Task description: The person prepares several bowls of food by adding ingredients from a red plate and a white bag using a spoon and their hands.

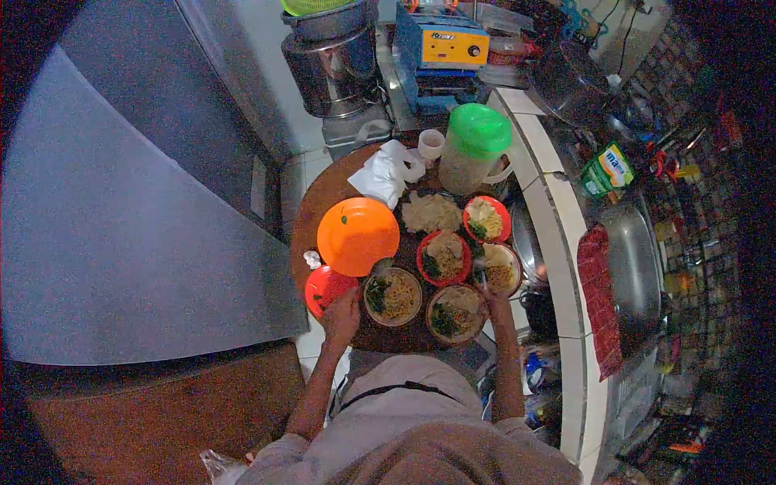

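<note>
My left hand (343, 315) has its fingers curled in beside a red bowl (326, 289) with green bits in it. A small greyish rounded piece (381, 265) shows ahead of that hand, over the rim of a bowl of noodles with greens (393, 297); I cannot tell what these fingers hold. My right hand (496, 305) is closed on a thin shiny metal utensil (483, 273), which points into a light bowl of noodles (501, 271). Beside this hand stands another noodle bowl (455, 315). Two red bowls, a middle one (444, 259) and a far one (487, 219), also hold noodles and greens.
An orange plate (358, 234) lies on the round brown table (311, 194). Behind are a white plastic bag (384, 174), a bag of pale flat pieces (432, 213), a cup (431, 144) and a green-lidded pitcher (477, 149). A tiled counter (558, 234) curves along the right.
</note>
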Motion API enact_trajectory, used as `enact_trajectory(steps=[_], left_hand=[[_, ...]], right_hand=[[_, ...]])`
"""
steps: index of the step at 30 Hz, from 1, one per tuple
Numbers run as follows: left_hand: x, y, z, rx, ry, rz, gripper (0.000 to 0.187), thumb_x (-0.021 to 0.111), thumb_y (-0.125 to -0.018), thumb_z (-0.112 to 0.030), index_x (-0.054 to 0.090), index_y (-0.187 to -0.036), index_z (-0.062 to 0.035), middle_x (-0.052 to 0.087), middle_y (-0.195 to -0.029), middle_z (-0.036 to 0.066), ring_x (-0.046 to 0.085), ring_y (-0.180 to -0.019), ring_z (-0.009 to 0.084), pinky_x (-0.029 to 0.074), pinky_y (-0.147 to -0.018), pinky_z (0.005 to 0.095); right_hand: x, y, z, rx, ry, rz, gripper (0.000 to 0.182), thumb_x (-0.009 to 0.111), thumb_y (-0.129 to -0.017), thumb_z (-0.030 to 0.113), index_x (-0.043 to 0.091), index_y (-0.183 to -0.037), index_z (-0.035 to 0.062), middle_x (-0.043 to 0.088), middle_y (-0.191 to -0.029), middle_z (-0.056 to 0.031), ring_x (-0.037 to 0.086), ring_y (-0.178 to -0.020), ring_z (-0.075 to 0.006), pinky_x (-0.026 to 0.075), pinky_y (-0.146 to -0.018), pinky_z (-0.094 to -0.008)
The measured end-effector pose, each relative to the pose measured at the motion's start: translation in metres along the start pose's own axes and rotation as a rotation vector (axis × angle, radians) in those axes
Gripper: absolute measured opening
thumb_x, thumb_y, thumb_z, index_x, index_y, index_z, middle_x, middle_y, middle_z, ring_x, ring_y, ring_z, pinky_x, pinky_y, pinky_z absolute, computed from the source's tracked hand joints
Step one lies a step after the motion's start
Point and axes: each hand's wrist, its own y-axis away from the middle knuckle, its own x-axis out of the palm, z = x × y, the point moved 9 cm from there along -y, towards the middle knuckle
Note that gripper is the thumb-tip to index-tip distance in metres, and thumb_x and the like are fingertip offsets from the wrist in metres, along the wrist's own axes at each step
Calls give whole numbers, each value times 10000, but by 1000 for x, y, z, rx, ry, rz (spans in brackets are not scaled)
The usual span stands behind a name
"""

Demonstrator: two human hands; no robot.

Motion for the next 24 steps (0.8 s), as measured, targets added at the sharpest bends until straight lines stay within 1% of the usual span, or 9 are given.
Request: enact_trajectory(steps=[5, 8, 10, 11, 14, 16, 20, 23, 24], left_hand=[[20, 2, 13, -14, -41, 57, 324, 439, -969, -198, 627, -1182, -42, 665, -1070, 213, 647, -968, 372, 495, -869, 483], [6, 6, 3, 27, -56, 25, 323, 438, -969, -201, 620, -1187, -48, 663, -1080, 213, 647, -976, 366, 498, -868, 481], [16, 7, 15, -41, -98, 82, 318, 440, -970, -209, 623, -1185, -62, 667, -1068, 208, 652, -953, 367, 510, -844, 478], [14, 9, 17, -45, -99, 78, 318, 440, -970, -209, 623, -1185, -62, 667, -1068, 208, 652, -953, 367, 510, -844, 478], [-4, 14, 11, -12, -103, 16, 311, 452, -964, -211, 626, -1187, -80, 673, -1032, 204, 659, -907, 371, 520, -808, 482], [-5, 14, 14, 8, -144, 20, 305, 480, -950, -202, 628, -1189, -86, 679, -1009, 201, 664, -877, 370, 525, -787, 484], [-9, 16, 13, 7, -115, 30, 311, 499, -937, -196, 620, -1201, -84, 678, -992, 203, 660, -886, 373, 525, -784, 488], [-7, 15, 15, -19, -127, 44, 313, 498, -932, -190, 620, -1197, -75, 674, -1003, 205, 656, -901, 375, 523, -784, 491], [-1, 15, 22, 16, -120, 14, 314, 492, -933, -189, 620, -1195, -73, 671, -1002, 209, 655, -903, 377, 523, -777, 495]], right_hand=[[11, -1, 8, -66, 7, -14, 222, 568, -970, 193, 609, -1146, 64, 583, -743, 26, 499, -546, -66, 378, -453, -216], [-8, -38, -41, 74, -77, -58, 221, 578, -968, 213, 619, -1139, 79, 582, -725, 35, 503, -542, -59, 380, -449, -214], [13, -52, -44, -36, -28, 265, 252, 595, -956, 259, 621, -1146, 97, 607, -771, 21, 525, -569, -58, 401, -461, -231], [13, -54, -48, -35, -26, 270, 252, 595, -956, 259, 621, -1146, 97, 607, -771, 21, 525, -569, -58, 401, -461, -231], [17, -51, -46, -74, 143, 218, 291, 607, -938, 299, 628, -1146, 98, 607, -788, -1, 560, -646, -83, 441, -526, -250], [15, -51, -35, -327, 411, 150, 333, 628, -910, 297, 622, -1155, 72, 617, -828, -23, 579, -699, -123, 475, -609, -283], [-8, -100, -82, -360, 510, 211, 364, 639, -881, 287, 623, -1171, 67, 631, -867, -33, 589, -766, -141, 484, -686, -290], [-13, -95, -85, -379, 851, 117, 386, 644, -846, 257, 625, -1186, 75, 663, -925, -70, 626, -803, -204, 509, -727, -351], [-17, -97, -83, -662, 994, 19, 371, 639, -842, 239, 632, -1177, 79, 670, -947, -101, 639, -836, -253, 513, -751, -392]])
